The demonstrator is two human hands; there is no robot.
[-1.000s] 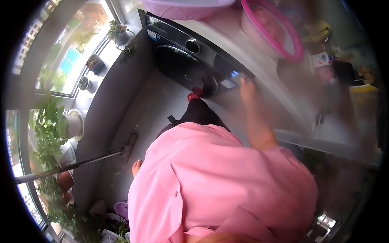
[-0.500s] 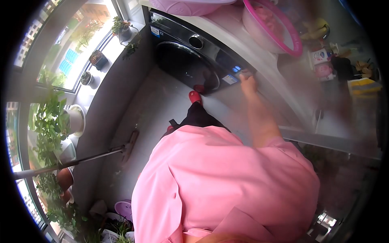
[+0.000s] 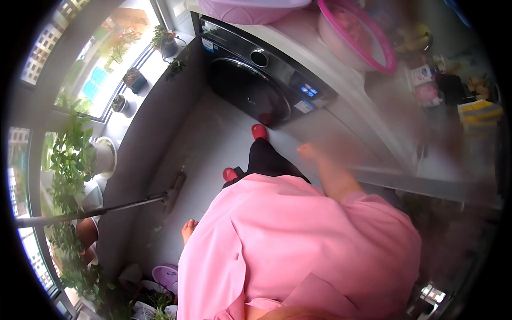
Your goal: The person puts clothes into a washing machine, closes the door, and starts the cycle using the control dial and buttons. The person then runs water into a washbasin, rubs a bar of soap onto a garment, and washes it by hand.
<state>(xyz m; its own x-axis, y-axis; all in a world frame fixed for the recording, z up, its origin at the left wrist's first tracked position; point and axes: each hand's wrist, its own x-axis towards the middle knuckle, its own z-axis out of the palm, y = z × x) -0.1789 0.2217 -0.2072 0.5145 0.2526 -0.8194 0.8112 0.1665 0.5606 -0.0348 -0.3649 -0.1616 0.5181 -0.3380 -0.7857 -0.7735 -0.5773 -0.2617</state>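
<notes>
My right hand [image 3: 307, 151] hangs in the air above the floor, off the front of a dark washing machine [image 3: 242, 88]. Motion smears its fingers, and no object shows in it. The machine's round door is closed, and its control panel display [image 3: 308, 90] glows blue. My left hand [image 3: 189, 230] shows at the left edge of my pink shirt [image 3: 304, 229], its fingers a little apart and nothing visible in them. Most of that arm is hidden by the shirt.
A floor squeegee or mop [image 3: 173, 193] leans at the left. Potted plants [image 3: 136, 80] line the windowsill. A pink-rimmed basin [image 3: 392, 58] and a lilac tub [image 3: 250, 12] stand on the white counter [image 3: 298, 32]. My red shoes [image 3: 258, 132] are on the floor.
My right hand has left the washing machine's control panel and moved back and down toward my body. My left hand has come into view beside the shirt. The view has shifted slightly.
</notes>
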